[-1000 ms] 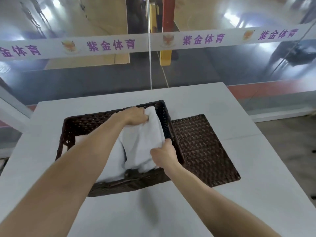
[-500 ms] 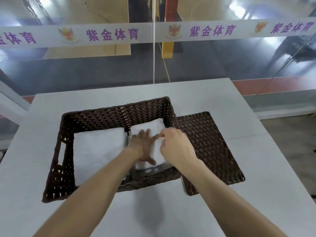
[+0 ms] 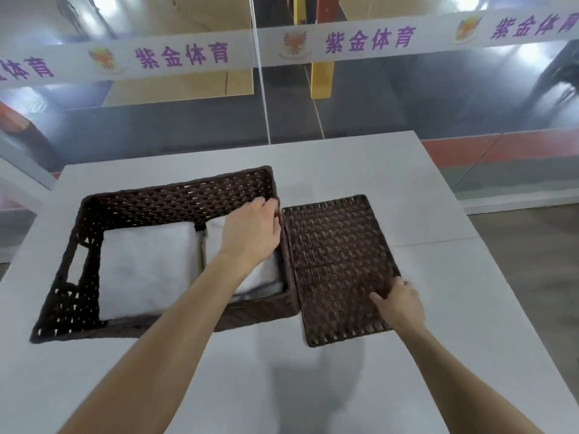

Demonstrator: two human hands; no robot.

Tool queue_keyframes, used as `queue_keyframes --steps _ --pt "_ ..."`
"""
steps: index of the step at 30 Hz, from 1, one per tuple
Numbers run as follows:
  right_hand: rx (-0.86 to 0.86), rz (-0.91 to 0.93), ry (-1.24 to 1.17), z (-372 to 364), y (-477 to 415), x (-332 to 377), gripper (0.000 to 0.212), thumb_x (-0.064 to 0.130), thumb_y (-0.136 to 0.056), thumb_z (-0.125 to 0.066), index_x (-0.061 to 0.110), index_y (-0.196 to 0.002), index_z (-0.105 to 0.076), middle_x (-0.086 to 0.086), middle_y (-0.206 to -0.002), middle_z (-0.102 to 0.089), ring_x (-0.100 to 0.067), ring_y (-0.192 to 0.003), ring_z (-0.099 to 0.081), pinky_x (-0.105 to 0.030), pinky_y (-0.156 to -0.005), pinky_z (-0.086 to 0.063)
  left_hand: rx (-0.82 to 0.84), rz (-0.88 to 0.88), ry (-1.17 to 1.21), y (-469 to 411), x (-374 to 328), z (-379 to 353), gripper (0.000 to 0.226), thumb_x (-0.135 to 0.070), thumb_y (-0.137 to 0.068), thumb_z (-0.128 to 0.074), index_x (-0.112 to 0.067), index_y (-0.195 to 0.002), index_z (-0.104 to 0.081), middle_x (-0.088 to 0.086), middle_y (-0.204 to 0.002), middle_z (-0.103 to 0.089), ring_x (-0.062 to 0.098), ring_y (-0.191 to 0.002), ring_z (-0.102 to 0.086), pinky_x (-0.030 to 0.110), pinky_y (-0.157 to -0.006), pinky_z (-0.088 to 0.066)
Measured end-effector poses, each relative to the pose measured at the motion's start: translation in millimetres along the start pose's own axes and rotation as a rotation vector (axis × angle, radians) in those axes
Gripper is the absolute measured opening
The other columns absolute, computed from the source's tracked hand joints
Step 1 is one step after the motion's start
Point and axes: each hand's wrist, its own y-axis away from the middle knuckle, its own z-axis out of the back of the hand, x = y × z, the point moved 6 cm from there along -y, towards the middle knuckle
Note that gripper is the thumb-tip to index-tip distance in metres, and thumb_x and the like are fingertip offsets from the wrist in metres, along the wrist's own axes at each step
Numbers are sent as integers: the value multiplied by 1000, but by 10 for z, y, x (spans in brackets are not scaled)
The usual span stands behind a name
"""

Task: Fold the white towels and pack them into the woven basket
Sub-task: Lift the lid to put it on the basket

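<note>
Bright overhead light, glare on glass, slightly blurred edges

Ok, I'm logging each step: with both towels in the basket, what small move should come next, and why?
Probably lift the lid and bring it over the basket. The folded towels already lie inside, the right hand holds the lid's near right edge, and the left hand is at the rim beside its far corner.

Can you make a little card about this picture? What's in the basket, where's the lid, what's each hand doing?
woven basket: dark, on the white table
inside: left towel and right towel, both folded, side by side
lid: flat on the table, right of the basket
left hand: over the right towel, fingers at the basket's right rim, grip unclear
right hand: grips the lid's near right edge
</note>
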Motion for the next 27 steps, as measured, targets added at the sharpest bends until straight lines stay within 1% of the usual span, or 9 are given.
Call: queue_keyframes --steps 3,6,8,11,13,16,22,25,27 --pt "32 -146 184 -95 -215 -404 111 87 -61 -80 10 -135 -47 -12 -131 -58 -33 -127 -55 -49 -97 -57 -188 -123 -63 118 -528 136 25 -27 -104 -55 -13 -121 -69 6 -112 -68 26 -101 -65 42 -88 -56" --pt "72 -150 264 -103 -336 -453 134 95 -48 -79 6 -141 -44 -14 -138 -55 -33 -131 -54 -48 -99 -53 -87 -193 -139 225 -941 -123 28 -28 -102 -59 -13 -123 -70 8 -118 -69 28 -111 -63 46 -101 -51" --pt "132 -156 217 -120 -405 -460 128 91 -48 -83 7 -138 -50 -13 -135 -61 -33 -128 -58 -47 -100 -52 18 -210 -166 290 -1188 -348 29 -30 -102 -60 -16 -125 -71 7 -122 -69 28 -114 -63 45 -104 -50" --pt "218 -135 73 -207 -552 -618 91 84 -58 -85 12 -112 -65 -5 -110 -70 -29 -106 -69 -40 -91 -58 202 -181 -139 383 -1440 -735 31 -36 -106 -56 -21 -130 -68 2 -127 -66 24 -120 -61 42 -109 -49" --pt "297 -103 -196 -222 -597 -764 59 66 -75 -85 15 -102 -72 -3 -94 -75 -26 -86 -74 -43 -83 -64 282 -140 -105 410 -1539 -951 31 -37 -108 -53 -23 -133 -66 0 -131 -64 22 -123 -59 42 -112 -49" --pt "351 -81 -744 140 -595 -904 8 24 -99 -74 22 -106 -74 -9 -101 -81 -29 -90 -77 -51 -86 -65 311 -26 -13 309 -1570 -1181 32 -40 -110 -53 -26 -136 -65 -3 -135 -63 19 -124 -59 41 -110 -54" --pt "311 -83 -1242 1267 -745 -1377 24 6 -106 -63 19 -121 -78 -3 -116 -82 -21 -104 -79 -28 -76 -65 247 315 273 -118 -1546 -1323 63 -52 -108 -55 -19 -160 -40 10 -160 -46 34 -143 -52 51 -115 -51" --pt "340 -111 -1392 1532 -820 -1658 30 4 -106 -61 15 -129 -75 -7 -126 -78 -26 -115 -75 -36 -89 -65 317 676 808 -288 -1644 -1335 84 -61 -107 -53 -13 -169 -20 9 -171 -36 36 -151 -47 50 -117 -48" --pt "375 -94 -1442 1636 -837 -1754 35 4 -105 -60 14 -137 -71 -10 -134 -74 -29 -125 -71 -42 -102 -60 405 773 1352 -401 -1877 -1284 72 -60 -107 -55 -13 -160 -41 4 -160 -55 29 -136 -63 49 -107 -58"
